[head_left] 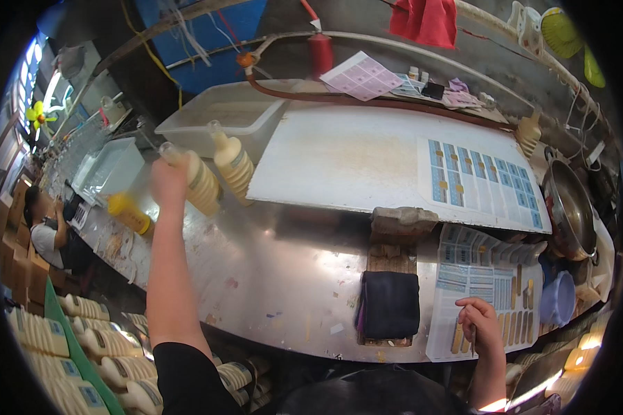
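Grasps with the left hand (169, 181) the neck end of a ribbed cream bottle (204, 188), its body just right of the fingers, toward the left end of the metal workbench (277, 277). Has a second ribbed bottle (235, 169) to the right, by the left edge of a white board (339, 152), and a yellow squeeze bottle (129, 213) to the left. Curls the right hand (479, 321) over a label sheet (474, 273) at the near right corner; cannot tell whether gripping anything.

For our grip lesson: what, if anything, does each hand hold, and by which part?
Left hand: a ridged cream bottle, apparently near its neck. Right hand: possibly a slim object; too small to tell.
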The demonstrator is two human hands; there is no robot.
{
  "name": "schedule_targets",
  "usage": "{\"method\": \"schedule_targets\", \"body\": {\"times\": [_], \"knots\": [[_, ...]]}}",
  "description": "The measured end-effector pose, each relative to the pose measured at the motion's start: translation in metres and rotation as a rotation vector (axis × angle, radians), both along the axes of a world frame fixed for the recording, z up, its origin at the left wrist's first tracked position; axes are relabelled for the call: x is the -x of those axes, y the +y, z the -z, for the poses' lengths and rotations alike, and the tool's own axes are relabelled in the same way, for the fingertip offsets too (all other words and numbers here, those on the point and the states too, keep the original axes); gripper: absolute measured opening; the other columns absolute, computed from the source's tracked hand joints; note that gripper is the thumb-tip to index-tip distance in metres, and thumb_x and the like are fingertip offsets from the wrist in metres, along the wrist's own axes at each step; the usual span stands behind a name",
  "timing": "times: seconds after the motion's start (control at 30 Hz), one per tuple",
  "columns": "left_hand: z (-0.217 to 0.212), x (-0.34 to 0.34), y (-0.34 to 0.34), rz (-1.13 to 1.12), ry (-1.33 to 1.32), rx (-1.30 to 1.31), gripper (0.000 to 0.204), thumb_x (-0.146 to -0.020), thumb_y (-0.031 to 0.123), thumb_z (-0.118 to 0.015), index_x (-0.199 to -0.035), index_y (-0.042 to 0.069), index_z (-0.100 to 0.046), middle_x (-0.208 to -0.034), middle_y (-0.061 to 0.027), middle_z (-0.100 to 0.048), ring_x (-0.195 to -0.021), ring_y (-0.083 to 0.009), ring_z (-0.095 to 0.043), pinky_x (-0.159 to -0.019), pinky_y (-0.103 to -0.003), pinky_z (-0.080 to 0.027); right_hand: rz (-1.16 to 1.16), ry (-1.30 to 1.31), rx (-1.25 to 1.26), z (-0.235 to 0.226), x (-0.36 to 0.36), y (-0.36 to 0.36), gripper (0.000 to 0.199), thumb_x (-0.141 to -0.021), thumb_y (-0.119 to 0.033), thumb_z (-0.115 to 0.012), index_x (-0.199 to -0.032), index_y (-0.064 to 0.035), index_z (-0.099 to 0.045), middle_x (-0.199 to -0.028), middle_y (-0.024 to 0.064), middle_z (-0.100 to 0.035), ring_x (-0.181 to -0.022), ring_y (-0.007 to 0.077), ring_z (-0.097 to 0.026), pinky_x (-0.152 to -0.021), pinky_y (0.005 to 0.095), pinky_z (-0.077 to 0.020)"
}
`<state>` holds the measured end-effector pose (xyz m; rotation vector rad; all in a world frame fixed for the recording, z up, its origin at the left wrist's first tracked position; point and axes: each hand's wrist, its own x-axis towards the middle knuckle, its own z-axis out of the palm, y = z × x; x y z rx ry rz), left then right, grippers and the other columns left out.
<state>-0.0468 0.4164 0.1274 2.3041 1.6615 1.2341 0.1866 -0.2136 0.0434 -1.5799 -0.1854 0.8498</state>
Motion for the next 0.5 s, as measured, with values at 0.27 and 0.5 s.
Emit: {"method": "schedule_targets", "body": {"times": [0.27,0.5], "knots": [[0.076,0.028,0.205,0.303,0.086,0.091,0.033,-0.100,0.031,-0.066,-0.114,0.002,-0.075,-0.109,-0.0173,-0.076,-0.096,-0.0263,-0.072,-0.084,-0.040,-0.055,0.119,0.036,0.167,0.002,0.007,0.003,0.025,-0.100,-0.019,-0.063,-0.117,-0.0028,-0.070,-0.075,-0.0003,-0.062,-0.058,0.0053,-0.051,-0.049,0.0219,-0.0389],[0.088,-0.021,0.224,0.039,0.273,0.131,0.075,-0.094,0.056,-0.062,-0.147,0.003,-0.053,-0.143,-0.0202,-0.060,-0.127,-0.0396,-0.059,-0.105,-0.043,-0.047,0.254,-0.085,0.078,-0.017,0.023,-0.052,0.026,-0.100,-0.018,-0.062,-0.118,0.0001,-0.070,-0.077,0.0033,-0.067,-0.064,0.0066,-0.058,-0.057,0.0226,-0.0456]]}}
